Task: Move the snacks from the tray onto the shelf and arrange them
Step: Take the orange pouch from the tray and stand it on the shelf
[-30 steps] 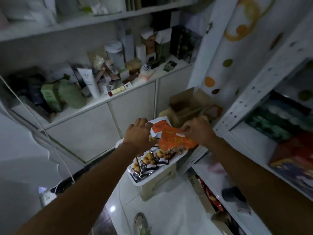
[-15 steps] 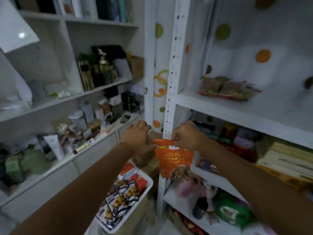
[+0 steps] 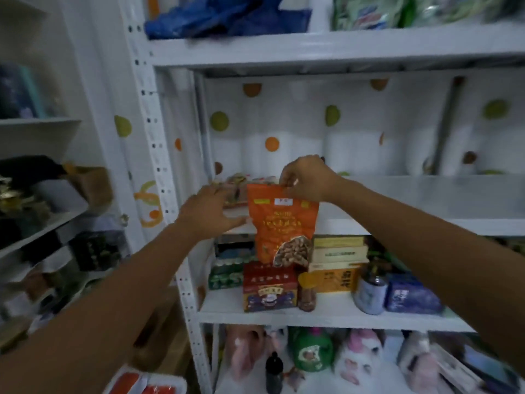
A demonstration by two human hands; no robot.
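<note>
White tray [image 3: 177,381] with red packets [image 3: 127,386] sits lower left. Left hand [image 3: 210,211], fingers spread and holding nothing, hovers just beside orange snack bag [image 3: 284,226]; right hand [image 3: 308,180] pinches its top edge, bag hanging upright before the middle shelf [image 3: 412,223].

Orange snack bag [image 3: 281,223] upright, seemingly before shelf [image 3: 426,200]

Glossy plastic film with a clear window on the orange snack pouch [image 3: 281,223], smooth white-painted metal shelf [image 3: 426,200] and perforated upright [image 3: 150,115], printed cardboard red box [image 3: 268,288], fuzzy cloth plush toys [image 3: 358,356].
</note>
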